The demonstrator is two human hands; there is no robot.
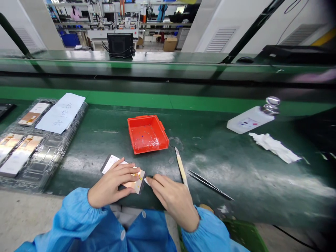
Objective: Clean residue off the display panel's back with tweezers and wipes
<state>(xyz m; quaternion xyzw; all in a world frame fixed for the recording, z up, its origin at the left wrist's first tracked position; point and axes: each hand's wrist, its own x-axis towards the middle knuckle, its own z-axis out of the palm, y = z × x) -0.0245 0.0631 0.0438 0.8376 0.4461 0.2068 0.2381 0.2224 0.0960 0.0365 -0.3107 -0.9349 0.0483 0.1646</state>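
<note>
Blue cuffs gather at both wrists above the near edge of the green tabletop (210, 150). Palm down, the left hand (117, 180) lies with fingers extended across a flat, slim panel (139, 180) placed close to that edge, thumb along its near side. The right hand (170, 194) is curled, thumb and forefinger pinching a small white piece (146, 181) at the panel's right end. Glossy reflections streak the surface; a clear plastic tray (56, 159) overhangs the near edge toward the left corner. Beyond the far edge stand shelves (168, 23) and a cardboard box (170, 44).
</note>
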